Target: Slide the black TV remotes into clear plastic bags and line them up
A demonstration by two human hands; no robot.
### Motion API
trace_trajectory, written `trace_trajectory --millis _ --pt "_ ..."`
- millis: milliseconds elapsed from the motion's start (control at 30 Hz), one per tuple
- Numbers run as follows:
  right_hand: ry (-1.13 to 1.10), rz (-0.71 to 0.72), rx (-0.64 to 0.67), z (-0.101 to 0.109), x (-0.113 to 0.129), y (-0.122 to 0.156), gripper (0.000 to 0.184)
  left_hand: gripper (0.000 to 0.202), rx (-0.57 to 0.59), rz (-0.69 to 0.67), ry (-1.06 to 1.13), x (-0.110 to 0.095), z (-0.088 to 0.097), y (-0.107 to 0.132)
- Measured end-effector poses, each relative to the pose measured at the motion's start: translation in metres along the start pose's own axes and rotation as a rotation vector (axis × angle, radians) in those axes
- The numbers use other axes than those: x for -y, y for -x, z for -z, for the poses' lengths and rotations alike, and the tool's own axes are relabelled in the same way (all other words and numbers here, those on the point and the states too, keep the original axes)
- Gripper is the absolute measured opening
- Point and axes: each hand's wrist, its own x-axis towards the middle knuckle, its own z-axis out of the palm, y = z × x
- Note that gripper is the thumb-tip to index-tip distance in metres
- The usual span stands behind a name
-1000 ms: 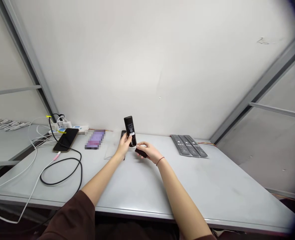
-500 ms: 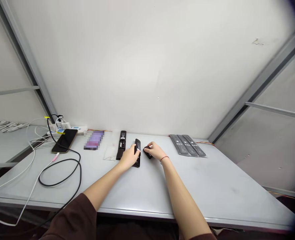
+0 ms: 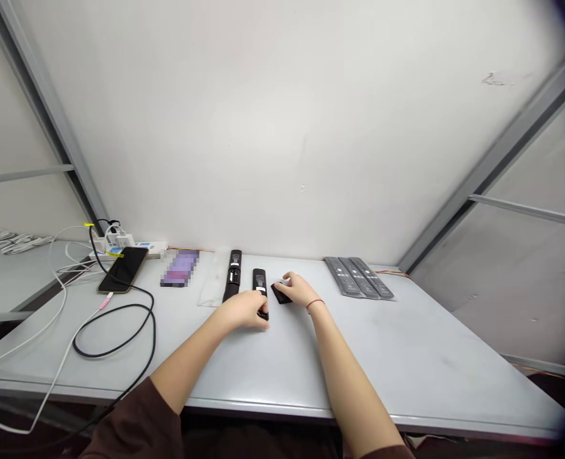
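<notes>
Resting left hand (image 3: 247,309), fingers curled, on remote control (image 3: 259,280)'s lower end; right hand (image 3: 298,290) half-curled on battery cover (image 3: 282,297). Can't tell either grip. Uneven push could skid remote.

Plastic remote (image 3: 259,279), smooth table (image 3: 273,363), glossy phone (image 3: 128,263)

Blk remote (image 3: 259,279), lying back-up, sm blk cover (image 3: 279,295) beside it
</notes>
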Motion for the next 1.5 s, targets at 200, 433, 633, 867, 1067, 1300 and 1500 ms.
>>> trace_trajectory --millis 200,433,633,867,1067,1300,1500 --pt "0.143 0.078 0.123 0.006 0.003 0.004 0.051 0.007 0.03 0.065 -0.1 -0.001 0.004 -0.002" --pt "0.227 0.206 0.216 0.005 0.019 0.014 0.049 0.012 -0.142 0.108 -0.294 0.014 0.002 -0.011" --pt "0.239 0.378 0.251 0.001 0.027 0.018 0.046 0.017 -0.187 0.19 -0.346 0.024 -0.003 -0.017" --pt "0.263 0.473 0.213 -0.01 0.03 0.017 0.042 0.019 -0.241 0.232 -0.36 0.029 -0.003 -0.021" --pt "0.238 0.454 0.22 -0.008 0.035 0.022 0.047 0.019 -0.256 0.245 -0.366 0.032 -0.004 -0.024" --pt "0.266 0.422 0.29 -0.006 0.044 0.033 0.048 0.02 -0.238 0.266 -0.378 0.033 -0.004 -0.026" --pt "0.294 0.454 0.328 -0.009 0.051 0.04 0.045 0.032 -0.248 0.264 -0.269 0.034 0.012 -0.017"
